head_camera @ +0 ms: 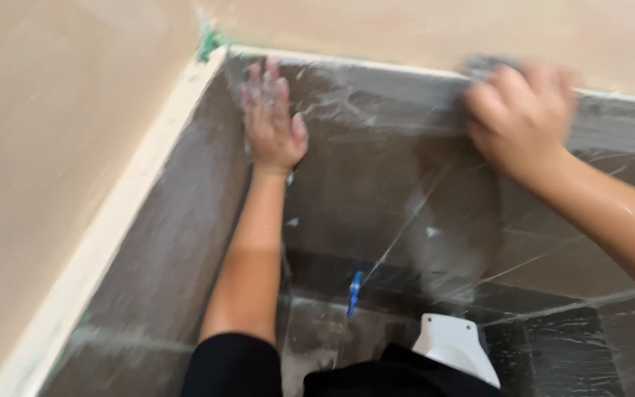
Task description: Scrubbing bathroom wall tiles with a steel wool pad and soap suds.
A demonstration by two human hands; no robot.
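White holder (456,344) low; left hand (273,121) flat near corner.

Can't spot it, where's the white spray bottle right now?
Head view, bottom centre-right: the white spray bottle sits low, below the right hand.

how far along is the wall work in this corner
Done: clear plastic sheeting already covers the dark tiles, and tape lines their top edge below the beige wall. In hand: the right hand presses something grey, blurred, at the tape line, while the left hand, dusted white, lies flat on the sheeting near the corner. What is left cannot be judged; the wall already looks evenly coated.
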